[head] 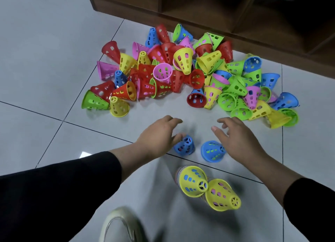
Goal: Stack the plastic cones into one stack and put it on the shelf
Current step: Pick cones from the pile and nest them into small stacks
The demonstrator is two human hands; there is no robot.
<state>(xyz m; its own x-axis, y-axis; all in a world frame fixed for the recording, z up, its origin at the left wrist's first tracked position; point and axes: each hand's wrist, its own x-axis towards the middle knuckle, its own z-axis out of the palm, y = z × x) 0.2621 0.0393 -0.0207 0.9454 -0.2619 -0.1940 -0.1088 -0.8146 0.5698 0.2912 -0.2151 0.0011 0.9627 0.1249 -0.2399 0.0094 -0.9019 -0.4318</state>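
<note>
A big pile of perforated plastic cones (181, 75) in red, yellow, green, blue and pink lies on the tiled floor in front of a brown wooden shelf (226, 15). Two blue cones stand apart nearer me, one (184, 145) beside my left hand and one (213, 151) beside my right. My left hand (159, 133) hovers with relaxed fingers, its thumb close to the left blue cone. My right hand (235, 138) is spread open above the floor and holds nothing. Two short stacks topped by yellow cones (194, 181) (223, 194) stand close to me.
The shelf has open, dark compartments along the top of the view. A light-coloured shoe (117, 225) shows at the bottom. Bare grey floor tiles (45, 60) stretch to the left of the pile.
</note>
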